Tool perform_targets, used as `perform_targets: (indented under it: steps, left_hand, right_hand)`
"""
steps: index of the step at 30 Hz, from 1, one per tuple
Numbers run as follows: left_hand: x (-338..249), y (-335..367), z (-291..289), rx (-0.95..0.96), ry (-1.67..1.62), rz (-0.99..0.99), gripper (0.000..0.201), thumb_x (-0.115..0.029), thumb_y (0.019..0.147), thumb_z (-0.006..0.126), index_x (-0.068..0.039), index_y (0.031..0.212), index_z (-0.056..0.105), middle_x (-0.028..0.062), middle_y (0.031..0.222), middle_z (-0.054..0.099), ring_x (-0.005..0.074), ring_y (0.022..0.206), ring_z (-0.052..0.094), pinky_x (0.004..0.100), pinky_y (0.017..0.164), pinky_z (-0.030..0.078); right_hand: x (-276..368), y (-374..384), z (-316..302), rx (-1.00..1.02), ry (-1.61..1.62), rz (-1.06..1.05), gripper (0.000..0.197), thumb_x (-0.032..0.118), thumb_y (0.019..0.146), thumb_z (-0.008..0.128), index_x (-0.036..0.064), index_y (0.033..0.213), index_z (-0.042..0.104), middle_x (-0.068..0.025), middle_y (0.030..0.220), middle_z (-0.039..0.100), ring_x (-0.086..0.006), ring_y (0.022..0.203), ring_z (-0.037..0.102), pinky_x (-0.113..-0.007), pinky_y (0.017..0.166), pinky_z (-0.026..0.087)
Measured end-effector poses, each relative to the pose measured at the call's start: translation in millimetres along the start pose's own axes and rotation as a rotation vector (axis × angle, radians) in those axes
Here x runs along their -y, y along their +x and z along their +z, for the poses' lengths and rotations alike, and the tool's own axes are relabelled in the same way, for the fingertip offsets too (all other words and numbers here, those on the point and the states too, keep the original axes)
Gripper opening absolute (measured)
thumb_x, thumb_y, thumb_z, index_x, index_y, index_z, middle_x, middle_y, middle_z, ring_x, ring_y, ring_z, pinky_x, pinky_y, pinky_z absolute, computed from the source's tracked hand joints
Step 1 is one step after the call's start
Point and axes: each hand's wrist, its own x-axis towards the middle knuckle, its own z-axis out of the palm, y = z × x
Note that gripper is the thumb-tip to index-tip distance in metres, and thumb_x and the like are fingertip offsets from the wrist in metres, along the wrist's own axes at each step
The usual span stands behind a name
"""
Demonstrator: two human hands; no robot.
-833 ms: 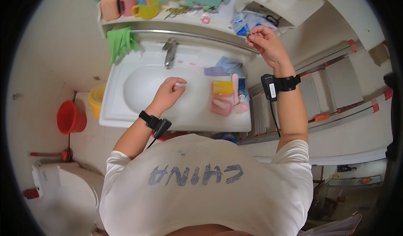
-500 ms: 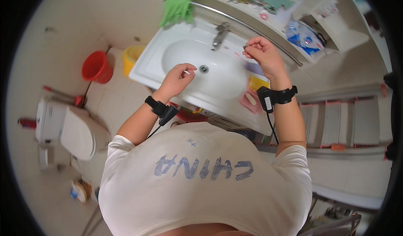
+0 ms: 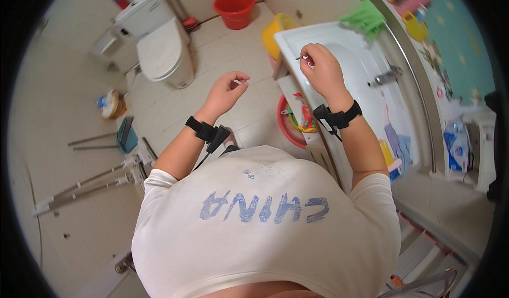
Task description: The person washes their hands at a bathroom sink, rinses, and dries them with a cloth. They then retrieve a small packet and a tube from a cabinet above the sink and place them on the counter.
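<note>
My right hand (image 3: 323, 71) is closed in a pinch over the near left edge of the white sink (image 3: 366, 59). A small, dark, thin thing (image 3: 298, 58) pokes out between its thumb and fingertips; its kind is too small to make out. Over the tiled floor, my left hand (image 3: 227, 94) hangs loosely curled, with a gap between thumb and fingers and nothing seen in it. Each wrist wears a black strap with a small device. The metal tap (image 3: 386, 77) stands at the basin, to the right of my right hand.
Ahead of me are a white toilet (image 3: 161, 54), a red bucket (image 3: 234, 9) and a yellow basin (image 3: 275, 33). A red basin (image 3: 289, 120) sits below the sink. On the left are a dustpan (image 3: 127, 134) and long-handled poles (image 3: 85, 189). A green cloth (image 3: 365, 18) hangs by the sink.
My body and view have turned left, from the sink toward the toilet. Both hands stay raised; the right still pinches the small thing, now over the sink's left edge.
</note>
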Motion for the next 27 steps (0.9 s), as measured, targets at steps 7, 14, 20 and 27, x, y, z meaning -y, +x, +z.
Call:
perform_targets:
  steps: [7,14,20,27]
  left_hand:
    - [47,-46,-100,-0.265,-0.091,-0.082,0.020,-0.015,0.090,0.061,-0.005,0.107,0.062,-0.0012,0.090,0.060,0.0077,0.084,0.057,0.0232,0.076,0.045]
    - [105,-78,-232,-0.435,-0.152,-0.162,0.021,-0.017,0.086,0.063,-0.003,0.103,0.064,0.0000,0.089,0.059,0.0082,0.072,0.052,0.0239,0.069,0.046]
    - [127,-94,-334,-0.557,-0.082,-0.142,0.021,-0.016,0.086,0.063,-0.003,0.101,0.064,0.0000,0.087,0.057,0.0075,0.071,0.050,0.0231,0.068,0.045]
    - [182,-115,-425,-0.729,-0.141,-0.253,0.018,-0.013,0.087,0.061,-0.002,0.102,0.064,-0.0018,0.084,0.058,0.0055,0.071,0.049,0.0209,0.067,0.044]
  right_hand:
    - [69,71,103,0.140,0.004,-0.260,0.011,0.003,0.075,0.059,0.0027,0.085,0.055,-0.0133,0.085,0.059,-0.0336,0.078,0.056,-0.041,0.066,0.046]
    - [149,138,253,0.368,0.159,-0.252,0.012,0.005,0.074,0.061,0.0014,0.082,0.053,-0.0137,0.081,0.058,-0.0317,0.075,0.056,-0.040,0.065,0.046]
    - [223,181,368,0.531,0.321,-0.258,0.011,0.004,0.077,0.063,0.0010,0.084,0.056,-0.0057,0.074,0.056,-0.0134,0.065,0.053,-0.026,0.061,0.045]
    - [267,244,487,0.680,0.397,-0.266,0.010,0.004,0.077,0.063,0.0013,0.084,0.057,-0.0029,0.069,0.055,-0.0097,0.064,0.051,-0.025,0.061,0.045]
